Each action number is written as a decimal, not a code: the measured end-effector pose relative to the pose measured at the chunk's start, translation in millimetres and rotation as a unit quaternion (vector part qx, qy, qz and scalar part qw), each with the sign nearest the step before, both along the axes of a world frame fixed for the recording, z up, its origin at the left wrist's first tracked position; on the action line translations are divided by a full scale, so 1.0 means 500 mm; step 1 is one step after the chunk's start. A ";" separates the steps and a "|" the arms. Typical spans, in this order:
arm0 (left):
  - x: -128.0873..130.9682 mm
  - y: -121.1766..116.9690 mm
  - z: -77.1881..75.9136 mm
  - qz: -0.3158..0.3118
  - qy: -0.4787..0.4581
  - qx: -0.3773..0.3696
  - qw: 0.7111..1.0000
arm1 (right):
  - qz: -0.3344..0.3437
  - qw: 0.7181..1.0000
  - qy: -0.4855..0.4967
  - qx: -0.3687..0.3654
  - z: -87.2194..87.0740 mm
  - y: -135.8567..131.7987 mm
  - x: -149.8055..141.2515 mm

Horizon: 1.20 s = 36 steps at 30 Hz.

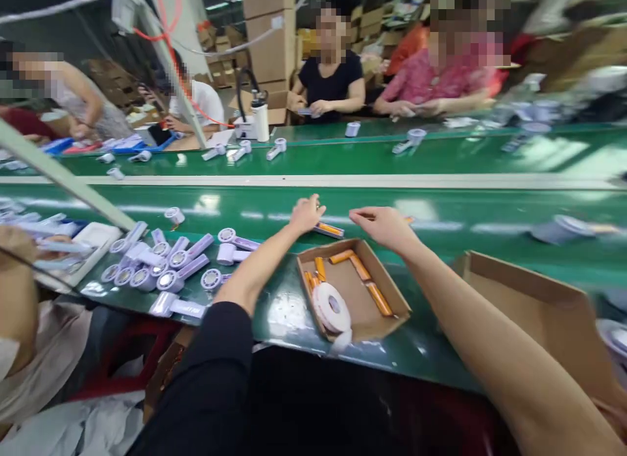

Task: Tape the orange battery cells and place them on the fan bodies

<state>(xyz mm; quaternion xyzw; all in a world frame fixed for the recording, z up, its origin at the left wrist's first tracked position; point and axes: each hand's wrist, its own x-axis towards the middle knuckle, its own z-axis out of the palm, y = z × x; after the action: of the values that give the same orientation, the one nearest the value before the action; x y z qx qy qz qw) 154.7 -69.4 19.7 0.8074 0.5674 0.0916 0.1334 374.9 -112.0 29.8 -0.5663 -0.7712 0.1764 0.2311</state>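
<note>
My left hand (306,212) reaches out over the green belt (441,214), fingers curled together, resting next to a lilac part carrying an orange cell (329,230). My right hand (385,224) hovers just right of it, fingers bent and pinched; a small orange piece (408,219) shows past its fingertips, and whether it holds that I cannot tell. Below both hands sits a shallow cardboard tray (392,312) with several orange cells (360,266) and a white tape roll (332,307).
A pile of lilac handheld fans (161,266) lies left of the tray. A second cardboard box (529,306) stands at right. A co-worker's arm (19,293) is at the left edge. Other people sit across the belt, with more fan parts (245,149) before them.
</note>
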 end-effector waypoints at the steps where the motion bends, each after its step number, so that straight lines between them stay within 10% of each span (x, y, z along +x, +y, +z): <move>1: 0.007 -0.027 0.008 -0.038 -0.011 0.029 0.999 | -0.001 0.999 0.045 0.003 0.015 -0.052 0.039; 5: 0.002 -0.180 0.019 -0.413 0.006 0.050 0.909 | 0.063 0.986 0.139 -0.059 0.050 -0.285 0.133; 7: -0.014 -0.256 0.017 -0.470 0.065 0.020 0.880 | 0.094 0.977 0.158 -0.105 0.041 -0.369 0.138; 16: -0.093 -0.389 0.060 -0.346 0.081 0.146 0.923 | 0.072 0.949 0.250 -0.178 -0.081 -0.479 -0.022; 22: -0.185 -0.489 0.045 -0.261 0.060 0.246 0.931 | 0.055 0.945 0.306 -0.100 -0.071 -0.469 -0.066; 29: -0.289 -0.530 0.030 -0.133 0.048 0.337 0.931 | 0.447 0.837 0.231 -0.217 -0.046 -0.467 -0.126; 32: -0.325 -0.534 0.023 -0.057 0.019 0.367 0.928 | 0.414 0.886 0.109 -0.177 -0.049 -0.436 -0.128; 36: -0.310 -0.544 -0.005 -0.057 -0.007 0.368 0.928 | 0.121 0.985 -0.075 -0.100 -0.048 -0.334 -0.126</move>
<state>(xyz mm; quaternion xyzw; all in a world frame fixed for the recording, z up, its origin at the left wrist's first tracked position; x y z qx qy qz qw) -0.5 -341.5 17.2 0.8302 0.4456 0.2917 -0.1645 311.7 -279.0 5.7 -0.5010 -0.8274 0.2367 0.0917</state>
